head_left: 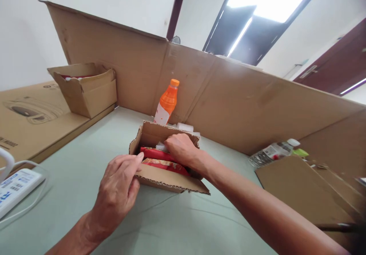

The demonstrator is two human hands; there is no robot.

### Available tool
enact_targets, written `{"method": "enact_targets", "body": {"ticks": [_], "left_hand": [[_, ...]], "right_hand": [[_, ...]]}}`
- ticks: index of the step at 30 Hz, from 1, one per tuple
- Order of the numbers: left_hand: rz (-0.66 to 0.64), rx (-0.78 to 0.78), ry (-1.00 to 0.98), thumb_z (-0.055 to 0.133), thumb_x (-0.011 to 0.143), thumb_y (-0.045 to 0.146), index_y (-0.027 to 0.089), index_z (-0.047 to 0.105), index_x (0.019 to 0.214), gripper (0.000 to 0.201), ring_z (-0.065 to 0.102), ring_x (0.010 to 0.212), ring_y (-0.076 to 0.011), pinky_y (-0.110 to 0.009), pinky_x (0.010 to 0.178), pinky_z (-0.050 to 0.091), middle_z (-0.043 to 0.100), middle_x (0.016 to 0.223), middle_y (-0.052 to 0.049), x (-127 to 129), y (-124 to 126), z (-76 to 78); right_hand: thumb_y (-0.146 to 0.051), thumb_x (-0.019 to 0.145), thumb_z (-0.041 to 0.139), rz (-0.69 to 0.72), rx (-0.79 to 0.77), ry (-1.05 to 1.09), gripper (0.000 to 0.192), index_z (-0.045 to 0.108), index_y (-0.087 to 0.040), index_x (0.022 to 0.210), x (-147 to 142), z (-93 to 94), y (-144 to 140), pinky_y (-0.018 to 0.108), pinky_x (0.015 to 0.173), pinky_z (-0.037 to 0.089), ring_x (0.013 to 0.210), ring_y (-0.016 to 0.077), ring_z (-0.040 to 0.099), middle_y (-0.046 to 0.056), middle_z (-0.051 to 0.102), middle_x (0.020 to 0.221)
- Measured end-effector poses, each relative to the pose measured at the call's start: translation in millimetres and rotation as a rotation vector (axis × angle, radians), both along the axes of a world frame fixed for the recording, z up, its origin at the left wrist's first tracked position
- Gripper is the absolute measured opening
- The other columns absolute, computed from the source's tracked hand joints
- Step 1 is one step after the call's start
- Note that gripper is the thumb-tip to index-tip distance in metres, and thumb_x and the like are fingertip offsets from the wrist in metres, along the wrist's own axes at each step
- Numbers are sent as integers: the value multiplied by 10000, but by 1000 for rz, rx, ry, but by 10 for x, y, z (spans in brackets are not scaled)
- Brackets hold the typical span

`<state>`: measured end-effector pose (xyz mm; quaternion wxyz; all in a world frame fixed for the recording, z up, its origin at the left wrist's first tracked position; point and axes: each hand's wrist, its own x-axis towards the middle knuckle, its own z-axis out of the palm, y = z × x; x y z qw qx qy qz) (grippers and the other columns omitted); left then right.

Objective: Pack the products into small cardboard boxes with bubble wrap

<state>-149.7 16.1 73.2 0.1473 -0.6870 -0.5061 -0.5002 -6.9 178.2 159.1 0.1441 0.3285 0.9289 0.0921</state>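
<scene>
A small open cardboard box (pixel 162 178) with rough-cut edges sits in the middle of the table. Upright inside it are red packets (pixel 156 154), one with a patterned front. My left hand (pixel 116 188) grips the box at its near left corner, fingers over the rim. My right hand (pixel 181 146) reaches down into the box from the right, behind the red packets. Its fingers are curled and mostly hidden. Beside them shows a bit of clear plastic (pixel 161 146); whether the hand holds it I cannot tell.
An orange bottle (pixel 168 100) stands just behind the box, near white rolls (pixel 185 127). At left are another cardboard box (pixel 98 94) on a large flat carton (pixel 37 113) and a white power strip (pixel 21 188). A clear bottle (pixel 271 154) lies at right behind a brown carton (pixel 291 186). Cardboard walls (pixel 228 98) enclose the back.
</scene>
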Motion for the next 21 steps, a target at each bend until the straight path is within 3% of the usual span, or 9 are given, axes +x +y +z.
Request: {"method": "enact_targets", "body": {"ticks": [2,4,8,10,12,15,17,19,21], "left_hand": [[26,3,8,539,852,-60,184,368,1520,731,586,1123,-252,-445,1000,493,655,1093,-92,-12,-3,2],[90,11,-17,594,859,0,216,351,1532,748,560,1221,-277,-471,1038,483,615,1247,-122,-32,-41,-26],[189,-146,-314,647,886,190,283,359,1521,703,571,1245,-290,-516,1061,486,525,1417,-123,-106,-173,-211],[147,-328,-528,621,909,276,305,369,1509,652,599,1217,-285,-523,1032,515,515,1451,-118,-141,-217,-370],[53,-460,-709,605,915,331,318,336,1522,664,571,1270,-294,-517,1018,531,477,1505,-122,-167,-223,-545],[-66,-533,-890,638,885,367,305,255,1559,778,496,1360,-320,-508,1020,531,438,1540,-136,-203,-166,-762],[-82,-560,-970,675,856,355,322,268,1556,811,522,1328,-319,-463,963,569,516,1469,-110,-221,-86,-840],[-80,-553,-995,685,858,317,398,340,1516,747,573,1250,-275,-378,873,605,612,1338,-32,-195,13,-864],[-118,-533,-971,658,891,281,464,369,1480,680,607,1173,-225,-326,817,611,641,1264,26,-75,88,-853]], "right_hand": [[-82,858,524,7,-42,28,280,772,-151,969,37,34,-4,299,712,506,873,256,732,135,784,948],[-87,879,491,19,-97,166,347,750,-195,1083,261,122,-59,290,760,525,924,231,728,88,783,1040],[-222,959,472,-116,14,783,293,721,-217,1114,1133,185,-365,290,825,556,1009,208,705,59,751,1153],[-299,947,529,-267,100,976,230,728,-225,1035,1551,25,-573,274,674,570,914,216,716,64,771,1046],[-303,916,570,-355,28,1022,218,713,-233,1065,1766,-275,-775,267,539,539,795,218,714,79,777,982],[-250,852,632,-409,-246,991,453,593,-211,1302,1608,-775,-1011,303,620,566,946,255,707,139,721,1194],[-248,782,714,-424,-301,995,526,580,-195,1288,1339,-970,-1065,301,705,572,969,243,700,109,714,1205],[-250,802,697,-490,-328,981,498,568,-170,1277,1161,-1003,-1060,293,750,556,943,223,691,102,715,1177],[-240,840,646,-539,-255,977,417,576,-175,1246,1192,-934,-1115,274,759,545,905,202,686,78,724,1125]]}}
